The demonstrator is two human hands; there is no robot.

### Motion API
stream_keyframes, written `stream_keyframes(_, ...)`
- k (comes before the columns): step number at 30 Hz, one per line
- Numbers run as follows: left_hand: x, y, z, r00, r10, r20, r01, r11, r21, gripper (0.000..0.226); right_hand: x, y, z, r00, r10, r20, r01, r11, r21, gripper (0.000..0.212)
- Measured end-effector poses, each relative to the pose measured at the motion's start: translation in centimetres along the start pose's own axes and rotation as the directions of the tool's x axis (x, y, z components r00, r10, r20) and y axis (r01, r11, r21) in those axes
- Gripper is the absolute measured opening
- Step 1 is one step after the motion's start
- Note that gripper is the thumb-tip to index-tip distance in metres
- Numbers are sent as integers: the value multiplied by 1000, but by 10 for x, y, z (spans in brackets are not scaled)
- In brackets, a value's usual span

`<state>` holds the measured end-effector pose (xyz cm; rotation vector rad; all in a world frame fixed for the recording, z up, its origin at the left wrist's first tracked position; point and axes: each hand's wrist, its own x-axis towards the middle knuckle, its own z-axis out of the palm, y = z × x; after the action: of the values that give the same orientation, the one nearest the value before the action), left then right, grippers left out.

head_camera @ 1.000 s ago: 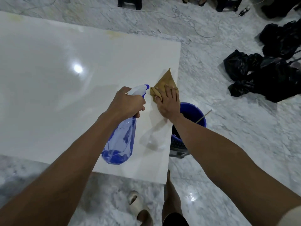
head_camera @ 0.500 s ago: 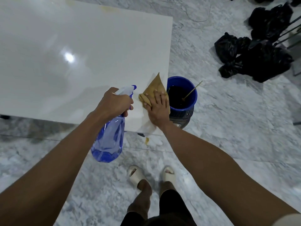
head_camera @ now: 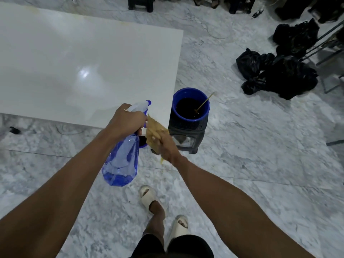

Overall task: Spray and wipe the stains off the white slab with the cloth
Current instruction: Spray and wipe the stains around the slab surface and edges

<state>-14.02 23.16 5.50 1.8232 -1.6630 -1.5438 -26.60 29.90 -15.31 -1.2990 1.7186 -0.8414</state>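
Observation:
The glossy white slab (head_camera: 83,58) fills the upper left, with faint yellowish stains along its far edge. My left hand (head_camera: 128,120) grips the head of a blue translucent spray bottle (head_camera: 121,161), which hangs below the slab's near right corner. My right hand (head_camera: 165,146) holds a crumpled tan cloth (head_camera: 154,131) just off that corner, above the floor and clear of the slab.
A blue bucket (head_camera: 190,107) of dark liquid with a stick in it sits on a dark stool (head_camera: 188,135) right of the slab's corner. Black bags (head_camera: 279,71) lie at the right. My feet in pale sandals (head_camera: 149,196) stand on the marble floor.
My right hand has lifted the cloth off the slab's near right corner and pulled it back toward me. The view has stepped back from the slab; the bottle stays in my left hand.

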Motion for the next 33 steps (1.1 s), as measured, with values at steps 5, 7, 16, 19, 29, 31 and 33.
stream_keyframes(5,-48,28,19,997,77,-17,-78,997,-23,26,-15,-54,-92,959,282,-16,-225,796,562,36)
stream_keyframes(7,-58,43,25,994,99,-45,-100,995,-9,25,-25,-70,-127,945,325,35,-220,553,804,37)
stream_keyframes(16,-32,127,46,988,146,48,-147,989,8,24,11,-68,-213,974,216,67,-64,-21,998,58)
stream_keyframes(19,0,148,47,977,182,110,-186,982,28,23,42,-64,-223,971,233,46,-26,-87,996,50)
stream_keyframes(29,115,209,60,968,149,200,-171,980,102,21,145,-64,-265,970,242,2,5,-27,1000,54)
stream_keyframes(31,134,220,65,966,144,213,-169,980,104,21,163,-63,-274,966,258,6,-13,24,1000,52)
stream_keyframes(33,151,232,71,967,130,220,-154,983,97,15,183,-58,-283,966,255,29,-43,47,998,48)
